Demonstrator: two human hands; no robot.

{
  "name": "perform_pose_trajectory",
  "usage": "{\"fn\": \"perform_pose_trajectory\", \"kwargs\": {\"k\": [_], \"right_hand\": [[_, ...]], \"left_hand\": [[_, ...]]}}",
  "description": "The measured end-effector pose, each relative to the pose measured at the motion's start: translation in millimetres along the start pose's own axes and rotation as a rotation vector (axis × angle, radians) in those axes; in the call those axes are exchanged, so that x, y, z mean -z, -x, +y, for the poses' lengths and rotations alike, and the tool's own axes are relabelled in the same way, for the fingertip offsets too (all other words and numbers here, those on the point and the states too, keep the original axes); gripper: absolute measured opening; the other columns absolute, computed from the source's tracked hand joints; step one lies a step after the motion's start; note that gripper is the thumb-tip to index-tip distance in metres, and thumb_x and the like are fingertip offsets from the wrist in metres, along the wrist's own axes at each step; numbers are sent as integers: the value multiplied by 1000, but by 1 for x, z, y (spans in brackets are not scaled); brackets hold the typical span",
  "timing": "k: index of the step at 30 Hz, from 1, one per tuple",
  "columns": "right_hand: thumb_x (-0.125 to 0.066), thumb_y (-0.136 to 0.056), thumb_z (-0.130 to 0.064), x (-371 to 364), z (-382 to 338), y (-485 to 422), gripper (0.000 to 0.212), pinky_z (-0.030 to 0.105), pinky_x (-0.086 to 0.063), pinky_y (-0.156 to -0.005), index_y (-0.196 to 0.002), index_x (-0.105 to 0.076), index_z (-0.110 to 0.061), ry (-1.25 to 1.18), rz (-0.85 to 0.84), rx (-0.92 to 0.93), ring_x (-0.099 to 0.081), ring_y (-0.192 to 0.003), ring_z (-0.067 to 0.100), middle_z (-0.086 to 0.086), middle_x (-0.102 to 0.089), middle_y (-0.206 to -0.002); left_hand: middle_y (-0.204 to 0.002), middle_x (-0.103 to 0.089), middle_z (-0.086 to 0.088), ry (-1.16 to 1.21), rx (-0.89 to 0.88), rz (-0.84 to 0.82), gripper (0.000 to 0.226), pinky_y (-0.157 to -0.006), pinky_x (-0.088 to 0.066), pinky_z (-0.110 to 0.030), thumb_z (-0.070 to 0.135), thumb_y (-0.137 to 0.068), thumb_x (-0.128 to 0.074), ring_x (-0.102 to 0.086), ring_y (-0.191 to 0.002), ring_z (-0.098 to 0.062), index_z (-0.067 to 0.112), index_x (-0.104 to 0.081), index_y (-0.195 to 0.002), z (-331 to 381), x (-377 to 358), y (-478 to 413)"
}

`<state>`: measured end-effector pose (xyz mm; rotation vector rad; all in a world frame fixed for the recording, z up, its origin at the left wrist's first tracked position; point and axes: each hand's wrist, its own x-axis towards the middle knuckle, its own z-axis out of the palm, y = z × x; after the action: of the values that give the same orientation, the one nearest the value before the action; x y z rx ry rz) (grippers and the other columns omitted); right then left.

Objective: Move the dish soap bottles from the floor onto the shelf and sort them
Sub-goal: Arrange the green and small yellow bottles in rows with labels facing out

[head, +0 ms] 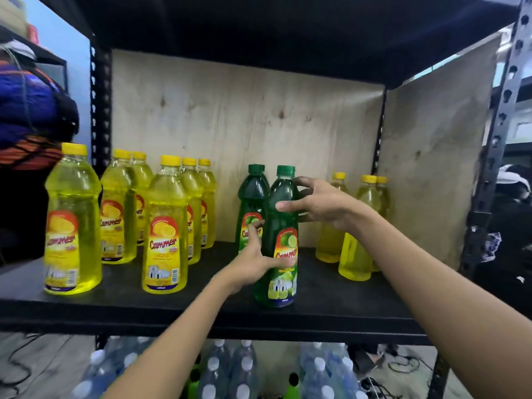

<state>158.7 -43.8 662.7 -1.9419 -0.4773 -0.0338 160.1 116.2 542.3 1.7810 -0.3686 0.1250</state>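
On the shelf — six bottles left, pair centre, trio right

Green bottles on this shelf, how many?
2. Front green bottle, centre, held by left hand and right hand; rear green bottle behind, to its left. Others may hide behind.

"Cammer" in red script is on the label of the front yellow dish soap bottle, centre left, and on the front green bottle at mid-frame. The finer print is too blurred to read.
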Motion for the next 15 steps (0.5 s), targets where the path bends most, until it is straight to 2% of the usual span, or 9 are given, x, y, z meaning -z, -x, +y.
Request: {"fn": "perform_pose_trajectory", "kwargs": {"k": [1, 3, 5, 7, 9, 12, 15], "right_hand": [[-85, -75, -7, -6, 1, -2, 69, 39, -60, -88, -135, -53, -17, -15, 9, 20, -72, -103, 23, 9, -72, -117], [-87, -74, -11, -20, 1, -9, 73, 37, -60, -85, -137, -53, -16, -8, 57, 54, -71, -100, 22, 7, -71, -113], [-90, -70, -19, -35, 4, -21, 80, 37, -60, -87, -140, -51, -16, 33, 117, 76, -70, -101, 22, 5, -70, -115], [-93, -66, -26, -48, 6, -32, 85, 40, -59, -90, -140, -53, -16, 67, 176, 92, -69, -105, 24, 6, -70, -120], [-95, -63, -27, -57, 8, -40, 81, 42, -59, -91, -134, -58, -18, 39, 208, 114, -70, -104, 23, 5, -72, -117], [-95, -60, -31, -64, 12, -43, 81, 40, -60, -89, -133, -60, -22, 33, 246, 154, -71, -101, 21, 2, -73, -115], [-94, -60, -37, -65, 14, -46, 80, 40, -60, -87, -132, -62, -21, 70, 269, 173, -71, -99, 19, 0, -74, -114]], "left_hand": [[-134, -51, 4, -18, 13, -17, 110, -106, -41, -39, 23, -74, -85, -52, -119, -15, 33, -2, -147, -1, 8, -1], [-136, -48, 4, -52, 24, -17, 111, -103, -43, -38, 23, -74, -85, -52, -119, -15, 34, -3, -149, -3, 21, -1], [-133, -46, 6, -53, 40, 3, 113, -103, -44, -39, 24, -73, -85, -49, -121, -15, 34, -5, -151, -5, 34, 0], [-143, -44, 2, -54, 37, 32, 117, -109, -42, -46, 34, -65, -88, -45, -131, -19, 36, -8, -151, -10, 45, 1], [-150, -42, -2, -57, 30, 53, 119, -110, -42, -48, 39, -61, -88, -45, -135, -22, 39, -10, -151, -14, 53, 4], [-149, -43, 2, -53, 8, 69, 120, -108, -44, -47, 40, -62, -91, -46, -135, -19, 40, -10, -151, -22, 58, 4], [-151, -41, -3, -42, 21, 38, 127, -108, -43, -52, 49, -53, -92, -46, -135, -23, 44, -10, -150, -24, 60, 2]]}}
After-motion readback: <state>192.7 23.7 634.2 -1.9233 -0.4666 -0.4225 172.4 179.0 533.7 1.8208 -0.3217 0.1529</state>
